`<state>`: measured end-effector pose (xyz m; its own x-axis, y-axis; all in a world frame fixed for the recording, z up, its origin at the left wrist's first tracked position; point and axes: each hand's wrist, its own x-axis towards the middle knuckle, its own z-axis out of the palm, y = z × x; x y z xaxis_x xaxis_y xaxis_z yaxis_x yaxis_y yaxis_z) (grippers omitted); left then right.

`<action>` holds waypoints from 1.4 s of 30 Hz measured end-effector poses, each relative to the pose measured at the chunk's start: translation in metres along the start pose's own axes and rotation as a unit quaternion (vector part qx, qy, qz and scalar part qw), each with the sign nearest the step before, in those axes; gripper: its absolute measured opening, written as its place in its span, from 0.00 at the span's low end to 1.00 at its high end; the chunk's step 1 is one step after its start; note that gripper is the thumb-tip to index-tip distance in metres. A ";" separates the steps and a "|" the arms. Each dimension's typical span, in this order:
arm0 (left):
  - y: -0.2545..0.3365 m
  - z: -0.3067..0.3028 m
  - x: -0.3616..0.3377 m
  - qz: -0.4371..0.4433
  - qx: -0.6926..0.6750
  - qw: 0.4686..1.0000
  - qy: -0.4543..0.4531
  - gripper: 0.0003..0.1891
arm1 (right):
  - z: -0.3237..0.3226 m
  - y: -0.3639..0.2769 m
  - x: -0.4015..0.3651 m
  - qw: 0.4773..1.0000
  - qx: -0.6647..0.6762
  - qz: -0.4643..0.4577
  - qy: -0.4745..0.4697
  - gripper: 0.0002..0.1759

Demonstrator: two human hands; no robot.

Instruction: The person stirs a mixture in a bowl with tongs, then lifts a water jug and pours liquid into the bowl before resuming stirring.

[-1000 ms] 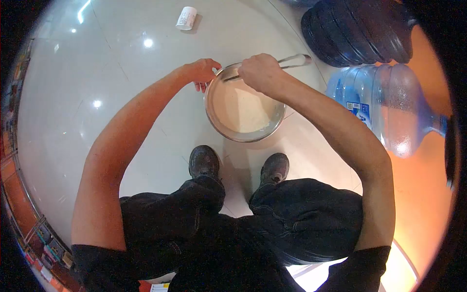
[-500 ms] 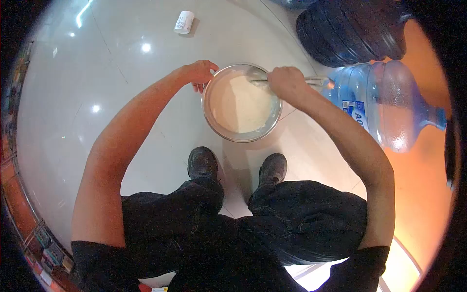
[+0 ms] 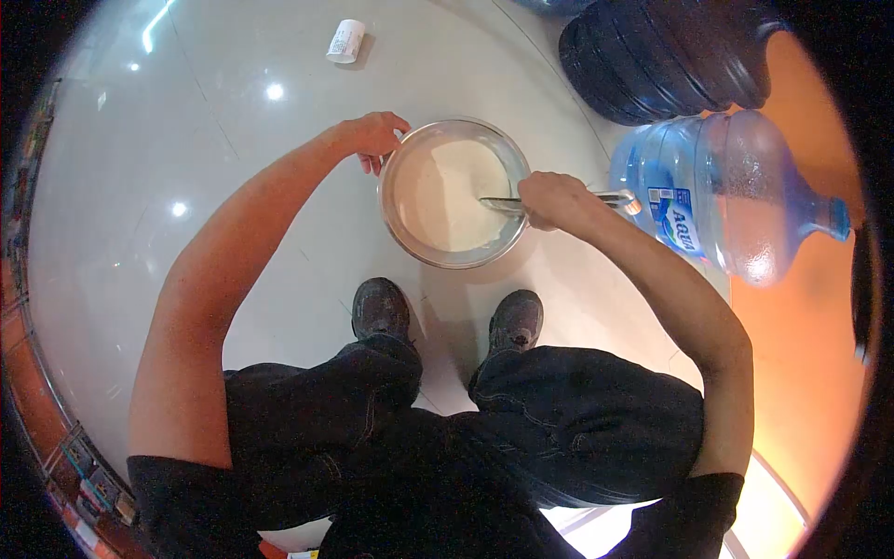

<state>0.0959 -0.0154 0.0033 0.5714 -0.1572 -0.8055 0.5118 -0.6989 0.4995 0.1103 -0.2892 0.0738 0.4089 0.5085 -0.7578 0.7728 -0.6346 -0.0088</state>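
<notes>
A round metal bowl (image 3: pixel 386 219) stands on the floor, holding pale, creamy batter (image 3: pixel 453 200). My left hand (image 3: pixel 377 138) is closed on the bowl's rim at its upper left. Over the right rim, my right hand (image 3: pixel 556 199) wraps around the handle of a metal whisk (image 3: pixel 501 203). The whisk's front end dips into the batter, and the tail of its handle sticks out to the right of my fist. How far the whisk reaches under the surface is hidden.
A clear blue water jug (image 3: pixel 689 200) lies on its side at the right, near the whisk's handle end. Behind it sits a dark jug (image 3: pixel 666 61). A white paper cup (image 3: pixel 345 42) lies on the tiled floor (image 3: pixel 270 186). My shoes (image 3: pixel 382 309) are just below the bowl.
My right hand has moved the whisk down along the bowl's right side, toward me. My left hand keeps its place on the rim. The whole view has shifted slightly.
</notes>
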 end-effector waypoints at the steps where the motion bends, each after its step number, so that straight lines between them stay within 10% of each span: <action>1: 0.000 0.000 0.000 0.000 0.000 1.000 0.000 0.27 | 0.001 0.000 0.002 1.000 0.021 -0.001 -0.012 0.10; 42: 0.000 -0.002 0.002 0.005 0.024 1.000 -0.003 0.23 | 0.039 -0.073 0.003 0.965 0.028 -0.136 0.224 0.08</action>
<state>0.0989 -0.0144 0.0024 0.5729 -0.1677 -0.8022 0.4748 -0.7300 0.4917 0.0362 -0.2645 0.0466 0.3727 0.8532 -0.3649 0.8590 -0.4660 -0.2123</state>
